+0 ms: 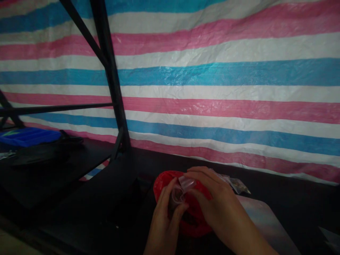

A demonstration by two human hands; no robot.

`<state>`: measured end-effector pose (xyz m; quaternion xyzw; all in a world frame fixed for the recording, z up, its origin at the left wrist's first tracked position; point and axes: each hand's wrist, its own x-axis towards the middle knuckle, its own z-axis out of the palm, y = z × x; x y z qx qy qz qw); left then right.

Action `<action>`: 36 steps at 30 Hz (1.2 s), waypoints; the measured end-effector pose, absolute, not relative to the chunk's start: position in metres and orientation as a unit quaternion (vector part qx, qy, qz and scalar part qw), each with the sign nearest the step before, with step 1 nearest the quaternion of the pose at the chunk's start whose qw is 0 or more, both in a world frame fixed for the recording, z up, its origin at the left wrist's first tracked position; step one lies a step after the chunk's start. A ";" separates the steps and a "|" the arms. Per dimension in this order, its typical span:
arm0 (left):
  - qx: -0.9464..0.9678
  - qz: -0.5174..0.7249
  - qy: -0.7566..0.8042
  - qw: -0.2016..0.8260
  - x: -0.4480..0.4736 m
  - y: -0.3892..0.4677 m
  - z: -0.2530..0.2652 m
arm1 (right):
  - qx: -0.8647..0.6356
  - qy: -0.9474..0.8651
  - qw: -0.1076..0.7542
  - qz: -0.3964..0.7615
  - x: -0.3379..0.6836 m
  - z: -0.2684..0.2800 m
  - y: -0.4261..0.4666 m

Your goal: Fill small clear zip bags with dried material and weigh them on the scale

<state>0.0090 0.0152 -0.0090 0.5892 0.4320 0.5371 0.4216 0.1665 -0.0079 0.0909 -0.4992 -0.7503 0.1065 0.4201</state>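
My left hand (168, 216) is closed round a small clear plastic piece (177, 194) with a rounded open mouth; whether it is a bag or a cup I cannot tell. Between the thumb and fingers of my right hand (212, 196) is a small see-through plastic piece (187, 182), tilted right beside that mouth. Its exact kind is too blurred to make out. Under both hands a red plastic bag (162, 179) lies spread open on the black tabletop (106, 198). Dark contents (191, 219) show inside it, partly covered by my hands.
Small clear packets (239, 186) with tiny pieces lie behind my right hand. A pale, shiny flat sheet (265, 216) is under my right forearm. To the left, a blue tray (30, 136) rests on another black surface. A black metal post (111, 78) stands before the striped tarp (225, 74).
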 end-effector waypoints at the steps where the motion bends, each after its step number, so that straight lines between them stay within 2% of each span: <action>1: 0.571 0.554 0.440 0.417 0.009 0.015 -0.007 | -0.512 -0.736 0.431 0.103 0.167 0.090 -0.007; 4: 0.501 0.623 0.470 0.375 0.003 0.013 0.003 | -0.564 -0.707 0.409 0.123 0.166 0.084 -0.006; 8: 0.454 0.665 0.511 0.301 -0.005 0.009 0.011 | -0.584 -0.742 0.280 0.171 0.162 0.068 -0.008; 12: 0.505 0.571 0.570 0.306 -0.003 0.000 0.012 | -0.613 -0.755 0.185 0.140 0.159 0.055 -0.003; 16: 0.581 0.394 0.682 0.206 0.006 -0.013 0.011 | -0.637 -0.753 0.131 0.102 0.158 0.055 0.002; 18: 0.606 0.359 0.686 0.183 0.008 -0.016 0.005 | -0.635 -0.757 0.117 0.095 0.159 0.058 0.001; 20: 0.612 0.385 0.660 0.203 0.007 -0.014 -0.006 | -0.631 -0.762 0.115 0.092 0.160 0.060 -0.001; 24: 0.588 0.485 0.566 0.314 0.001 -0.001 -0.023 | -0.633 -0.760 0.118 0.083 0.167 0.064 -0.006; 28: 0.504 0.563 0.519 0.400 0.002 0.001 -0.002 | -0.656 -0.747 0.100 0.042 0.178 0.071 -0.011; 32: 0.447 0.624 0.531 0.359 0.003 -0.009 0.020 | -0.651 -0.754 0.089 -0.023 0.182 0.079 -0.017; 36: 0.453 0.598 0.544 0.375 0.006 -0.010 0.018 | -0.655 -0.752 0.072 -0.016 0.171 0.080 -0.017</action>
